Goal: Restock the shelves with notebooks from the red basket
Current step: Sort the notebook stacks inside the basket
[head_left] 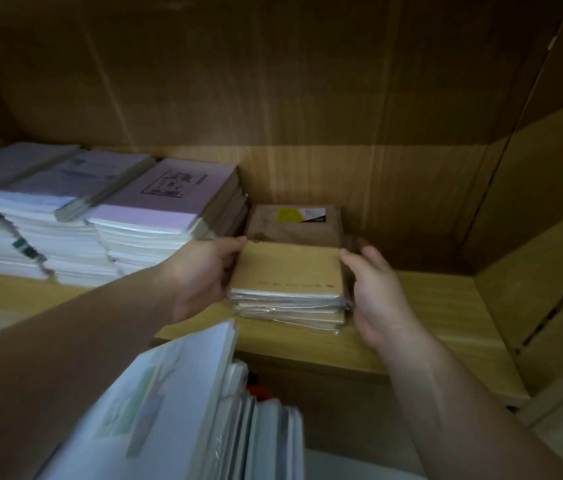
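Note:
A small stack of brown kraft notebooks (288, 271) in clear wrap lies on the wooden shelf (429, 306). My left hand (204, 271) grips its left side, fingers curled over the far corner. My right hand (377, 292) holds its right side, thumb on the top cover. Right behind it lies another brown stack (294, 223) with a yellow and black label. A blurred pile of pale notebooks (176, 403) stands upright in the foreground below; a bit of red (259, 393) shows beside it.
Tall piles of white and lilac notebooks (155, 206) fill the shelf's left half, close to my left hand. The cabinet's back wall and right side wall (532, 202) enclose the shelf. Bare shelf board lies to the right of the brown stack.

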